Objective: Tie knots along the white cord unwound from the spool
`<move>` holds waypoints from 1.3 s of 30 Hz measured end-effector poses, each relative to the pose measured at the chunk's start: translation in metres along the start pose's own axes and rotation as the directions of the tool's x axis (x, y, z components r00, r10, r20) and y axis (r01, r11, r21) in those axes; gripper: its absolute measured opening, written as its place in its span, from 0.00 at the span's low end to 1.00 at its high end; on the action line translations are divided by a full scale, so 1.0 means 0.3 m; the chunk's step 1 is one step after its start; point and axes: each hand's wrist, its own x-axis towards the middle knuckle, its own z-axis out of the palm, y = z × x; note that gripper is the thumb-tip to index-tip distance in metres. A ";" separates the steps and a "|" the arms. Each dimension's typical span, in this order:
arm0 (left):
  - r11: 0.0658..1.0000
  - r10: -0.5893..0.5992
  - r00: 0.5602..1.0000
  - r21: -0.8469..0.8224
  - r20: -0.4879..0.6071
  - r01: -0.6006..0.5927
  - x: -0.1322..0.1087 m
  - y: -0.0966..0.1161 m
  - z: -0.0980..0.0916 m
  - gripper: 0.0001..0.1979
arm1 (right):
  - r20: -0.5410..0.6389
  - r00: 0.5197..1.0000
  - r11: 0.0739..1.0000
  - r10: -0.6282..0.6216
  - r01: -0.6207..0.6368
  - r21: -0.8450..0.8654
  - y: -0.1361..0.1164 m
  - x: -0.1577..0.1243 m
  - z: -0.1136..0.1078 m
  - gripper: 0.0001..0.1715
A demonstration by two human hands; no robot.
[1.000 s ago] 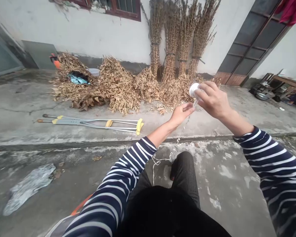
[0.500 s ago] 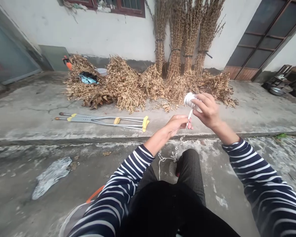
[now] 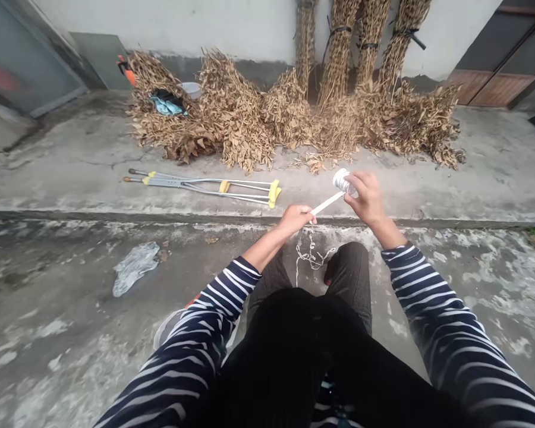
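Note:
My right hand [image 3: 366, 195] is closed round a white spool [image 3: 342, 180] with flat white ribbon wound on it. From the spool a stretch of white ribbon [image 3: 328, 204] runs taut, down and to the left. My left hand [image 3: 295, 219] pinches that ribbon between thumb and fingers. Below the left hand the loose end, a twisted white strand [image 3: 312, 255], hangs and tangles between my knees. Both hands are held out in front of me, apart from each other, with the spool higher than the left hand.
A pair of crutches [image 3: 205, 185] lies on the raised concrete ledge [image 3: 93, 208]. Behind it are heaps of dry leafy stalks [image 3: 245, 122], with tied bundles [image 3: 339, 53] against the wall. Crumpled clear plastic [image 3: 136, 267] lies on the lower ground at left.
My left hand has moved left and away from the spool, so a longer ribbon stretch shows taut between the hands. The head view has tilted downward.

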 end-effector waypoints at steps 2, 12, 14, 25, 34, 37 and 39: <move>0.997 -0.062 0.998 -0.034 0.021 0.062 -0.015 -0.029 -0.003 0.10 | 0.002 1.000 1.000 0.010 -0.010 -0.001 -0.012 -0.027 0.028 0.19; 0.966 0.054 0.953 -0.258 0.297 0.026 -0.068 0.127 -0.033 0.07 | -0.007 0.992 0.989 0.125 -0.124 0.086 -0.048 -0.141 0.068 0.23; 0.951 0.049 0.957 -0.305 0.288 0.043 -0.062 0.150 -0.036 0.07 | -0.011 0.989 0.982 0.144 -0.142 0.122 -0.067 -0.151 0.059 0.25; 0.895 0.022 0.972 -0.438 0.235 0.085 0.035 0.211 -0.054 0.06 | 0.095 0.986 0.951 0.136 -0.157 0.266 -0.184 -0.187 0.056 0.30; 0.859 -0.083 0.979 -0.483 0.188 0.166 0.096 0.188 -0.017 0.10 | 0.121 0.990 0.931 0.070 -0.108 0.348 -0.237 -0.186 0.050 0.18; 0.872 -0.117 0.969 -0.444 0.217 0.205 0.118 0.174 -0.023 0.10 | 0.166 0.967 0.857 0.194 -0.250 0.451 -0.252 -0.186 0.054 0.17; 0.888 -0.108 0.960 -0.409 0.257 0.210 0.139 0.153 -0.044 0.09 | 0.224 0.926 0.754 0.305 -0.378 0.537 -0.267 -0.190 0.049 0.19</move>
